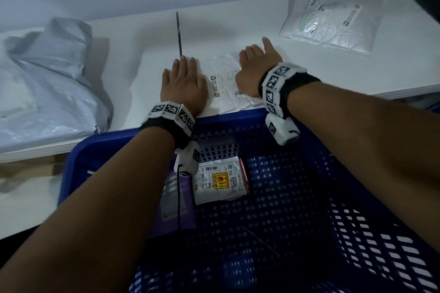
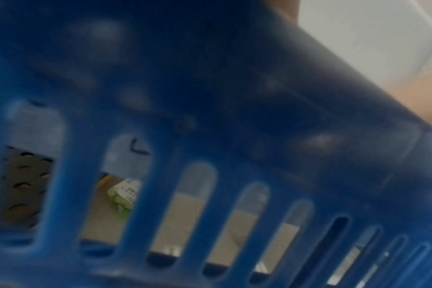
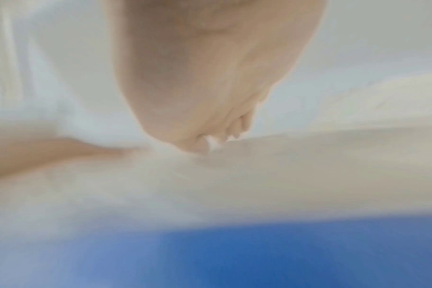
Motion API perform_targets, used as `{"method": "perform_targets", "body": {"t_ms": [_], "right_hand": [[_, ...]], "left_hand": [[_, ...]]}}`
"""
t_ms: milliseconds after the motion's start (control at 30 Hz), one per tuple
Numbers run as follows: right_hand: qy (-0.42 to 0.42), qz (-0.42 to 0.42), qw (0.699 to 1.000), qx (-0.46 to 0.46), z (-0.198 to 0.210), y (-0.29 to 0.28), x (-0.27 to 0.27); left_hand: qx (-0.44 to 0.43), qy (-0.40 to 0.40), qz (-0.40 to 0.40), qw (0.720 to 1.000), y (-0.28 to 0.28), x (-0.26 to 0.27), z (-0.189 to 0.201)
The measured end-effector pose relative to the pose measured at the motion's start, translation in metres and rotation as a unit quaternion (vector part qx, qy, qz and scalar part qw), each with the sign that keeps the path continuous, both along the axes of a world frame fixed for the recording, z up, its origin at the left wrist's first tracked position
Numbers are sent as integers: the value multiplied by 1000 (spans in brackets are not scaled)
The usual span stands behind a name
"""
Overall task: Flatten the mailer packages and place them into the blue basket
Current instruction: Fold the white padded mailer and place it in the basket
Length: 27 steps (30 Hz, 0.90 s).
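Note:
A white mailer (image 1: 223,83) with a printed label lies on the white table (image 1: 357,71), just beyond the blue basket (image 1: 107,140). My left hand (image 1: 183,78) lies flat on the mailer's left part, fingers straight and pressing down. My right hand (image 1: 256,64) rests on its right part with fingers curled under and thumb stretched out. In the right wrist view the curled fingers (image 3: 225,128) dig into the mailer (image 3: 308,165) and bunch a bit of film. The left wrist view shows only the basket wall (image 2: 210,97).
Inside the basket lie a white labelled package (image 1: 219,181) and a purple mailer (image 1: 173,197). A big grey mailer (image 1: 47,78) fills the table's left side. Another white mailer (image 1: 328,24) sits at the back right. A thin dark rod (image 1: 178,33) lies beyond my left hand.

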State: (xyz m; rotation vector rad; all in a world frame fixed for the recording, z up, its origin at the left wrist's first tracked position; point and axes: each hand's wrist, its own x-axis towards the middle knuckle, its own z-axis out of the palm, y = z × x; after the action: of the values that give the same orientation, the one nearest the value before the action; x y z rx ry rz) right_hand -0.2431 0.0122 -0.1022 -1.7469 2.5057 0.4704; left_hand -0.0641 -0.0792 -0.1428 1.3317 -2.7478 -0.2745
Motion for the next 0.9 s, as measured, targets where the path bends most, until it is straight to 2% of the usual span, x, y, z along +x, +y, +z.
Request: {"method": "perform_targets", "body": {"t_ms": [67,167,267,333,400,467,600,833,900], "right_hand": [[-71,30,997,-25,15,-14,23],[-244,35,963,-110,2,-29,77],[-294,3,946,-135,-18,-24,93],[-282,25,952,-119,-20,-19,76],[-219,52,970,-94,-22,-12,51],[-166,39,982,-85,-25,2,21],[-157,-19,981,-112,-28,33,-19],[-147,-45,978,-143,-35,34,-20],[-149,-52,976,-150,-36,34,-21]], "left_hand": [[5,-4,-4,1000,1,-2,0],[-34,-40,-31,998,-2,3,-5],[-54,-52,-45,996,-4,7,-8],[-51,-49,-31,997,-4,4,-8],[-31,-22,-10,999,-4,0,-5],[-19,6,-4,1000,-5,-1,-4],[-29,5,-14,999,-8,0,-7],[-22,46,6,999,-4,-2,-7],[-16,80,43,996,-2,-1,-8]]}}
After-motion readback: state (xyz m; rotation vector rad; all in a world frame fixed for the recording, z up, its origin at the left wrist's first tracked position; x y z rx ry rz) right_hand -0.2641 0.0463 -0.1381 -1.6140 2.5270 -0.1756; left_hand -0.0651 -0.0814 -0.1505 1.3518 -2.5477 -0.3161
